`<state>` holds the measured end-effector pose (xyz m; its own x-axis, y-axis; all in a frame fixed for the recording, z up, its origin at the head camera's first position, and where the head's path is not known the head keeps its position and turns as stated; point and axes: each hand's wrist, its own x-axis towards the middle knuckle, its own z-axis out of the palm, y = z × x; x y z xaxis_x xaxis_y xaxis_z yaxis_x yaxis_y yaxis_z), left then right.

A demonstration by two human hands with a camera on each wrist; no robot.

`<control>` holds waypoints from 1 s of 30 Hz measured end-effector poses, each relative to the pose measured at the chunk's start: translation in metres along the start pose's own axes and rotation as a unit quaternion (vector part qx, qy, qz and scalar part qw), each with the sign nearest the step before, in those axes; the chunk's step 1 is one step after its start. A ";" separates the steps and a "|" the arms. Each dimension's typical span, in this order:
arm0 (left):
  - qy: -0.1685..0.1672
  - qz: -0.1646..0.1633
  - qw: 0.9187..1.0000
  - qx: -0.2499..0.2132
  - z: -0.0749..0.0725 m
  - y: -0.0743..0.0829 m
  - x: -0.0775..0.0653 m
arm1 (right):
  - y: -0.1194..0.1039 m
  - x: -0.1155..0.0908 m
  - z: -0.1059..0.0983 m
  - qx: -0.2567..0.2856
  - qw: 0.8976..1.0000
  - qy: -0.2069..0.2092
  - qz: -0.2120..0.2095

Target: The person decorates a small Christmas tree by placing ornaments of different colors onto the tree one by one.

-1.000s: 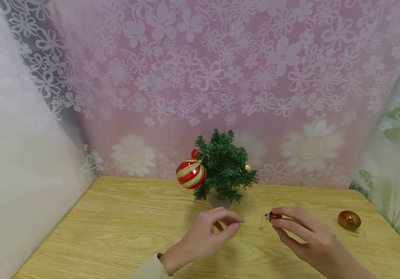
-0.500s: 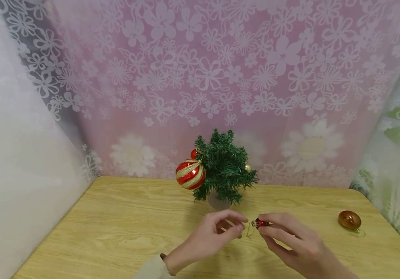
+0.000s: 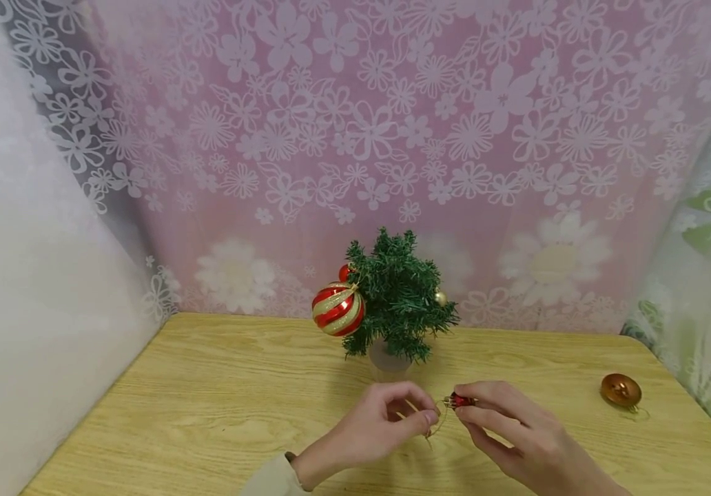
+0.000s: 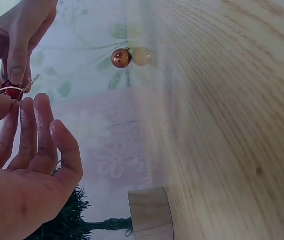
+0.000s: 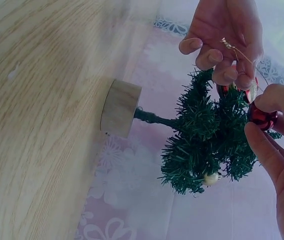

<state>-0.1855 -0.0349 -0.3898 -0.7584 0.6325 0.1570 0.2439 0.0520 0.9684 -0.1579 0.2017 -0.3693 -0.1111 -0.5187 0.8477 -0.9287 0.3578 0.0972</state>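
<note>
A small, shiny red bauble (image 3: 462,399) is pinched between the thumb and fingers of my right hand (image 3: 517,430), above the front of the table. From its metal cap a thin gold cord loop (image 5: 239,52) runs to my left hand (image 3: 383,421), whose thumb and index finger pinch it; its knotted end sticks out past them. In the left wrist view the red bauble (image 4: 12,92) sits partly behind my left thumb. Just beyond both hands stands a little artificial Christmas tree (image 3: 400,296) on a round wooden base (image 5: 120,108).
On the tree hang a large red-and-gold striped bauble (image 3: 338,309), a small red bauble (image 3: 344,273) and a small gold bauble (image 3: 441,298). A copper-coloured bauble (image 3: 621,390) lies on the wooden table (image 3: 207,399) at the right. Floral curtains (image 3: 368,131) surround the table's back and sides.
My right hand has carried the red bauble leftward to my left hand. The left thumb and index finger, apart before, have come together on its cord. Tree and copper bauble stay put.
</note>
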 end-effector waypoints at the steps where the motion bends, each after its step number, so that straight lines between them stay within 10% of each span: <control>1: 0.004 0.000 1.000 0.000 0.000 0.000 0.000 | 0.000 0.000 0.000 -0.001 1.000 -0.001 0.001; 30: 0.048 0.024 0.998 -0.031 -0.014 -0.001 -0.005 | -0.001 -0.010 0.004 0.011 0.998 -0.022 0.058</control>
<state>-0.1906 -0.0490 -0.3885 -0.8016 0.5563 0.2189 0.2462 -0.0264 0.9689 -0.1571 0.2033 -0.3805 -0.2339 -0.5081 0.8289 -0.9159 0.4013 -0.0124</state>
